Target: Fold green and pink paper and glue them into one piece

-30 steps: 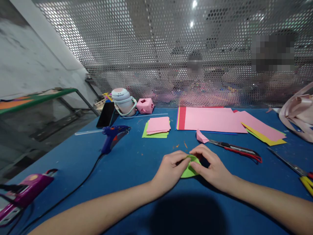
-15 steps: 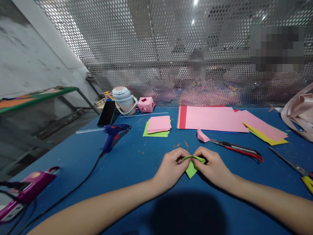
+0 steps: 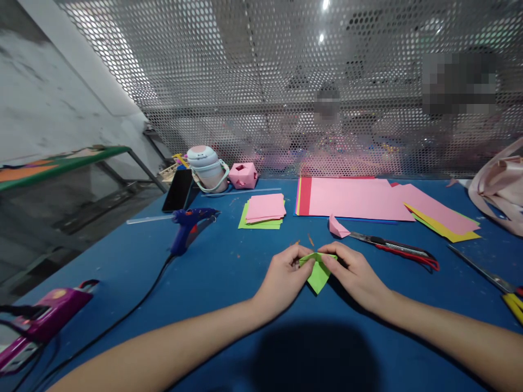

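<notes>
A small folded green paper (image 3: 317, 272) lies on the blue table (image 3: 229, 272), its point towards me. My left hand (image 3: 283, 279) pinches its left upper corner with thumb and fingers. My right hand (image 3: 354, 275) pinches the right upper corner in the same way. Both hands rest low on the tabletop, with the paper held between them.
A pink folded piece (image 3: 337, 227) and a red utility knife (image 3: 394, 248) lie just beyond the hands. Small pink and green squares (image 3: 263, 210), large coloured sheets (image 3: 353, 198), a blue glue gun (image 3: 188, 226), a phone (image 3: 177, 190), a pale bottle (image 3: 207, 167), scissors (image 3: 496, 285) and a perforated metal screen (image 3: 261, 87) surround them.
The green paper went from a rounded, opened-out shape to a flat triangle pointing at me. Both hands shifted slightly away from me and now pinch its upper corners.
</notes>
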The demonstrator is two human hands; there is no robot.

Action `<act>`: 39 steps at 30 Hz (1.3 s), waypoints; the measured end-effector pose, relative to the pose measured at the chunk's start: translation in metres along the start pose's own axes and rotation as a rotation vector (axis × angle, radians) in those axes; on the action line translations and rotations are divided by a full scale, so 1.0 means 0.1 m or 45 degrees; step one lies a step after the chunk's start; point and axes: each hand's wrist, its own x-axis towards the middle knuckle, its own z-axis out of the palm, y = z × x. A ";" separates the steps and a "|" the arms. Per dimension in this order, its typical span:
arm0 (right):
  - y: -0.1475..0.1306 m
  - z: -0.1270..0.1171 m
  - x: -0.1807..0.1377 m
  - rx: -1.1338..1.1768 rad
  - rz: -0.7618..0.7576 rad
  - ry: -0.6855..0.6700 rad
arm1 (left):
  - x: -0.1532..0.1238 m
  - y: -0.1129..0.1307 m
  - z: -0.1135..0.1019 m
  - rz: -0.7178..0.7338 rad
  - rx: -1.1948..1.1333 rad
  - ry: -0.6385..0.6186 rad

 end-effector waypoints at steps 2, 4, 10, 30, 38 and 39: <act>0.00 0.00 0.00 0.003 0.004 0.015 | 0.00 0.00 0.00 -0.012 -0.022 -0.015; 0.00 0.01 0.00 -0.012 0.022 0.019 | 0.01 0.00 0.00 -0.042 -0.036 0.009; 0.02 0.03 0.00 0.033 0.117 0.063 | 0.03 -0.04 -0.01 -0.085 -0.023 0.056; -0.01 0.04 -0.02 0.170 0.144 0.055 | -0.01 0.06 0.00 -0.140 -0.325 -0.363; -0.03 0.04 -0.01 0.241 0.128 0.047 | -0.01 0.04 -0.01 -0.109 -0.311 -0.371; -0.03 0.04 -0.01 0.244 0.123 0.046 | -0.01 0.04 -0.01 -0.108 -0.311 -0.374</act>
